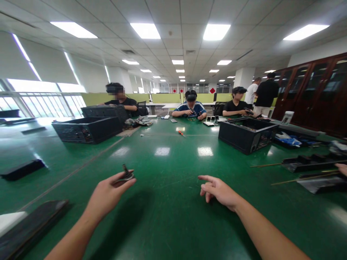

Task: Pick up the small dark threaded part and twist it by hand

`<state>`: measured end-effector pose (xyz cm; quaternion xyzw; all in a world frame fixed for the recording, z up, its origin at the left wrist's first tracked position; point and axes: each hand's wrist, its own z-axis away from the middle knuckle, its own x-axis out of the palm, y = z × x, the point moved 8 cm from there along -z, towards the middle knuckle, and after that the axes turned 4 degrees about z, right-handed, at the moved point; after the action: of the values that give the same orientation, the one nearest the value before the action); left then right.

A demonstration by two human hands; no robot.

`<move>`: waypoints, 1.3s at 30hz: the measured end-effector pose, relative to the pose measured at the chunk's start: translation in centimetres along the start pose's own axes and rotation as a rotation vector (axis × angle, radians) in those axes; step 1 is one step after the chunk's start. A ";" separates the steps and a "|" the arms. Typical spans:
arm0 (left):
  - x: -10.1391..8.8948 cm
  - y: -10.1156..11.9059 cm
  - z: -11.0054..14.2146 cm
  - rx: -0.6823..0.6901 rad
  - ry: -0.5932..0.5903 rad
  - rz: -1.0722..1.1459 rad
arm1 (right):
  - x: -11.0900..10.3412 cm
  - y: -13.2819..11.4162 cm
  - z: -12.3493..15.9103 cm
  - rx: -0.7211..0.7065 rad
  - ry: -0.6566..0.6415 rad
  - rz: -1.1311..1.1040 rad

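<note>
My left hand is closed, pinching a small dark part between thumb and fingers. The part has a round, shiny base and a short stub sticking up; its exact kind does not show. My right hand is raised over the green table, its index finger stretched out and the other fingers loosely bent and apart. Nothing shows in it. Farther off on the table lies an orange screwdriver.
Black computer cases stand at left, and another case at right. Dark metal panels lie near left. Metal brackets and thin rods lie at right, by another person's hand. Several people sit or stand beyond.
</note>
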<state>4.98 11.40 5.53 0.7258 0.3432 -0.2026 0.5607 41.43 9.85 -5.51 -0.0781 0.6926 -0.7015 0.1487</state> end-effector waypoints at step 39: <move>15.8 9.4 6.8 0.642 -0.354 0.250 | 4.5 -3.9 2.1 -0.327 0.117 0.728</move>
<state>23.20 7.92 -0.83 0.8544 0.0690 -0.3519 0.3759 37.43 6.44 -1.98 0.1900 0.7848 -0.4867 0.3334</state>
